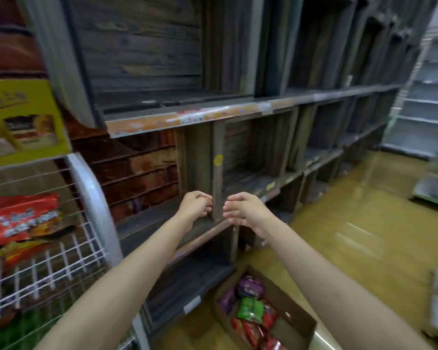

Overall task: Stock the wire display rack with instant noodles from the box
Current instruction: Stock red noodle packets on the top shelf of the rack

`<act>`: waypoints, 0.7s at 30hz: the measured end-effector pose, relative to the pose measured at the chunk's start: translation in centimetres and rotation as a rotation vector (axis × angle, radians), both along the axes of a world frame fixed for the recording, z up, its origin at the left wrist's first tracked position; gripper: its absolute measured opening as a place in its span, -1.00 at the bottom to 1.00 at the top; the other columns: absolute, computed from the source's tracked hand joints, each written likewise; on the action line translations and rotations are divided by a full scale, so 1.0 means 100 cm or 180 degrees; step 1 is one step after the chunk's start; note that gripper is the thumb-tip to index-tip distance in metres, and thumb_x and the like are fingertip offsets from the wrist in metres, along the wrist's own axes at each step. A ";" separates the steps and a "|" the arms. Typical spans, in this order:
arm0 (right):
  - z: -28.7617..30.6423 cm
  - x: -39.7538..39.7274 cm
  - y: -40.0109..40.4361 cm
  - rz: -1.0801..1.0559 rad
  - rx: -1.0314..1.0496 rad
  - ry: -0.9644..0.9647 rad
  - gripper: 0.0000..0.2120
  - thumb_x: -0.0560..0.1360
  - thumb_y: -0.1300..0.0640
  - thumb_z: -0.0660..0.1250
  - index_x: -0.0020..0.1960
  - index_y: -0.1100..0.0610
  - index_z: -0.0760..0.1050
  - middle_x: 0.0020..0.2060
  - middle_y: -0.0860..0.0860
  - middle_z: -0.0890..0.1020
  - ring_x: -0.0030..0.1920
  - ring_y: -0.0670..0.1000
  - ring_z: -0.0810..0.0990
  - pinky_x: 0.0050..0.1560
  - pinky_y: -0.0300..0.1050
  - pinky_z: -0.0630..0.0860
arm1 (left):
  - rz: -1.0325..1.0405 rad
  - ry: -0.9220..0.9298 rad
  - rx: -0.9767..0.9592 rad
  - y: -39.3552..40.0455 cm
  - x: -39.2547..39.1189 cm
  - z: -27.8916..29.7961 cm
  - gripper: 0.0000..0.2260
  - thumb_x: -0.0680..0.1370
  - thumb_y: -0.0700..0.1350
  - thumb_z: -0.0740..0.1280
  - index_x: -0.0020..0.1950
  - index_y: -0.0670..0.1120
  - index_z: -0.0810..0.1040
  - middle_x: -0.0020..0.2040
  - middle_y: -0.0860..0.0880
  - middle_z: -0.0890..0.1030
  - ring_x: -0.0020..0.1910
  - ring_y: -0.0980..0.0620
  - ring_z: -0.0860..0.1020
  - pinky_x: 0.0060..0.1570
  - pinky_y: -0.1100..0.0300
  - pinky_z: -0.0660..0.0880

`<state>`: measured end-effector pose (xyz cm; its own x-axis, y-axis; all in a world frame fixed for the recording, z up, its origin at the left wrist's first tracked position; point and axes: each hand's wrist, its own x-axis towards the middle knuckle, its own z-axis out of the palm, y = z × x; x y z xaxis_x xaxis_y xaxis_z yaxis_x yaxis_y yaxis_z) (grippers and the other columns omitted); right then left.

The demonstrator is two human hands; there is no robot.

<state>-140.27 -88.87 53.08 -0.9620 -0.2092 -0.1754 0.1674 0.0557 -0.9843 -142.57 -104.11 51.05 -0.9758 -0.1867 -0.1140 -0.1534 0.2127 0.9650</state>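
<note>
Right now both hands are empty and held out in front of the wooden shelves (pixel 238 152), well apart from anything they need. The left hand (pixel 196 204) and right hand (pixel 240 207) hang close together, fingers loosely curled toward each other, gripping nothing, arms stretched forward and slightly down.

The noodle packets (pixel 250 309) lie in the cardboard box (pixel 296 314) on the floor, below and nearer than the hands. The wire rack (pixel 48 263) stands at the left, already carrying red packets (pixel 23 218).

The main risk, as I judge it, is a rushed grab: the frame is blurred, suggesting quick movement, and a hasty reach down could catch the box flap or crush packets. Slippery wrappers could also slide through the rack's wires if set down carelessly.
</note>
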 end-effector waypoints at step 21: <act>-0.113 -0.138 0.165 -0.0953 0.0407 -0.1019 -0.89 0.52 0.28 0.28 -0.06 0.11 0.38 -0.20 0.02 0.57 -0.27 -0.01 0.57 -0.23 -0.16 0.51 | -0.1615 -0.1298 -0.0038 0.186 -0.173 -0.138 -0.89 0.58 -0.15 0.27 0.09 -0.12 0.44 -0.04 -0.10 0.55 -0.15 0.05 0.55 -0.18 0.26 0.47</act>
